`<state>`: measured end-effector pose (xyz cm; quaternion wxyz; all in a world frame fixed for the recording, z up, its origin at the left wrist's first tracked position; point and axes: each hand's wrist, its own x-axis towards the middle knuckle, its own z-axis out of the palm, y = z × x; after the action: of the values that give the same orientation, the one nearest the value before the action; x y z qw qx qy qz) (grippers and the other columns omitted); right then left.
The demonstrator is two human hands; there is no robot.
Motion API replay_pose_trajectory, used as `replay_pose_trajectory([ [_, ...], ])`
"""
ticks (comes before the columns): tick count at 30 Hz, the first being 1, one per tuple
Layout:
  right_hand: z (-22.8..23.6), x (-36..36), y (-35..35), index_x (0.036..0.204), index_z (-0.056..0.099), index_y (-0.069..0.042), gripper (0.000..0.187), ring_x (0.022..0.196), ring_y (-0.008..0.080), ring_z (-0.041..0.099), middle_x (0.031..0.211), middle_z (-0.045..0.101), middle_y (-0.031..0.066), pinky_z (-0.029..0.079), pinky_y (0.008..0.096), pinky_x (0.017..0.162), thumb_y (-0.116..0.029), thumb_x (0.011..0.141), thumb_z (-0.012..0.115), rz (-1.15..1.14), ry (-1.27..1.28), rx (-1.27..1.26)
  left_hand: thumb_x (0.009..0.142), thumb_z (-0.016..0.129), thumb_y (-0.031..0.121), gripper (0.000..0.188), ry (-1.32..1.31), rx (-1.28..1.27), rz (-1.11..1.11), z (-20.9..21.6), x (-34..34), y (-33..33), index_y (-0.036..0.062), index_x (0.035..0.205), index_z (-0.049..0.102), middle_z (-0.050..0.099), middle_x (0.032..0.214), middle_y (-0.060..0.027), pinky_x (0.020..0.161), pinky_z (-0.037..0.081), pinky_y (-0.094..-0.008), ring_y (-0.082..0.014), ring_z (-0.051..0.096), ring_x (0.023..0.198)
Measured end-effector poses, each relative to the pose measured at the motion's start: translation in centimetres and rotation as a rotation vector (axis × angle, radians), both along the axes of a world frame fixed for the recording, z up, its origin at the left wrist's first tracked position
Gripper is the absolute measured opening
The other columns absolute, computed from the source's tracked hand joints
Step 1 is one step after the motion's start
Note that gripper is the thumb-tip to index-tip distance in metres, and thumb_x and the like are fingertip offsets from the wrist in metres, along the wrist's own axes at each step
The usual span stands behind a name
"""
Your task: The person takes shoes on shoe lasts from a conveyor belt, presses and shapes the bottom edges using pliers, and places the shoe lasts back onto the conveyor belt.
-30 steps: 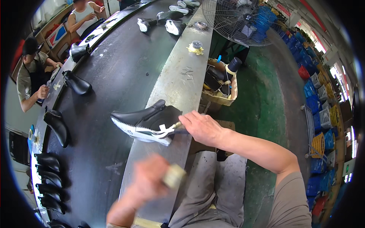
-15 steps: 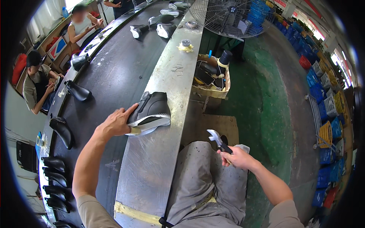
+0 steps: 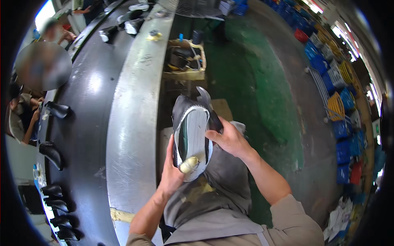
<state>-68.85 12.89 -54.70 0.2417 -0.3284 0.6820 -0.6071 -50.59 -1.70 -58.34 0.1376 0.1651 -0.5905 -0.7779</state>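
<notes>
A black ankle boot (image 3: 177, 111) is held over my lap with its white sole (image 3: 196, 131) facing up. A dark gap runs along the left side of the sole, between it and the upper. My left hand (image 3: 172, 174) is closed around the left and near end; its thumb, in a yellowish wrap, presses on the sole. My right hand (image 3: 232, 140) grips the boot's right edge, thumb on the sole. Pincers (image 3: 204, 96) with a metal head and dark handle are in that same hand, lying along the boot's right side; fingers hide part of the handle.
A metal ledge (image 3: 133, 119) runs beside a dark conveyor belt (image 3: 88, 115) on my left. Black shoes (image 3: 52, 155) line its far side, where people sit. Ahead stands a box of black items (image 3: 184, 61). Baskets and blue bins (image 3: 337, 108) line the right.
The boot has come off the ledge onto my lap side, turned sole up. My right hand, with the pincers, has moved left to the boot and taken hold. The view has swung right.
</notes>
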Motion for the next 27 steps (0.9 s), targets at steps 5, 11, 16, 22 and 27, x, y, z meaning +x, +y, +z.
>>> replay_pose_trajectory([
  [5,-0.6,0.4,4.8,0.118,0.063,0.002,0.044,0.079,0.0105,0.061,0.093,0.067,0.003,0.052,0.0301,0.073,-0.038,0.101,0.072,-0.007,0.022,0.142,0.092,0.083,0.027,0.108,-0.105,-0.009,-0.148,-3.8,1.3,5.9,0.0044,0.167,0.009,0.033,0.165,-0.0208,0.124,0.034,-0.0429,-0.0307,0.038,0.151],
  [11,-5.5,2.8,8.2,0.119,0.064,0.003,0.043,0.076,0.0136,0.068,0.093,0.07,0.0065,0.055,0.0323,0.07,-0.035,0.101,0.073,-0.019,-0.37,0.267,0.095,0.078,0.028,0.099,-0.191,-0.454,-0.213,-6.3,-1.6,2.8,-0.0048,0.164,0.016,0.044,0.158,-0.0275,0.123,0.035,-0.042,-0.0381,0.046,0.147],
  [16,-7.8,4.1,8.6,0.123,0.062,0.003,0.046,0.09,0.0199,0.07,0.099,0.072,0.0127,0.057,0.0366,0.084,-0.029,0.094,0.079,-0.156,0.146,0.356,0.095,0.081,0.027,0.103,-0.229,-0.458,-0.229,-6.6,-4.3,1.9,0.0097,0.17,0.012,0.06,0.142,-0.0263,0.112,0.047,-0.0431,-0.0357,0.061,0.13],
  [22,-7.7,1.9,9.0,0.118,0.062,0.002,0.037,0.088,0.0206,0.068,0.096,0.07,0.0136,0.056,0.0367,0.084,-0.022,0.093,0.075,-0.209,-0.121,0.282,0.096,0.078,0.016,0.083,-0.125,-0.491,-0.354,-6.8,-8.3,0.2,0.0086,0.165,0.033,0.057,0.148,-0.0203,0.114,0.044,-0.04,-0.0313,0.057,0.136],
  [27,-7.4,-0.6,8.1,0.108,0.065,0.003,0.037,0.083,0.019,0.067,0.09,0.07,0.0104,0.055,0.0373,0.08,-0.031,0.096,0.075,-0.317,-0.178,0.379,0.101,0.069,0.01,0.067,-0.102,-0.511,-0.37,-6.2,-9.2,2.3,0.0051,0.161,0.04,0.049,0.16,-0.0163,0.123,0.035,-0.0384,-0.0259,0.046,0.148],
])
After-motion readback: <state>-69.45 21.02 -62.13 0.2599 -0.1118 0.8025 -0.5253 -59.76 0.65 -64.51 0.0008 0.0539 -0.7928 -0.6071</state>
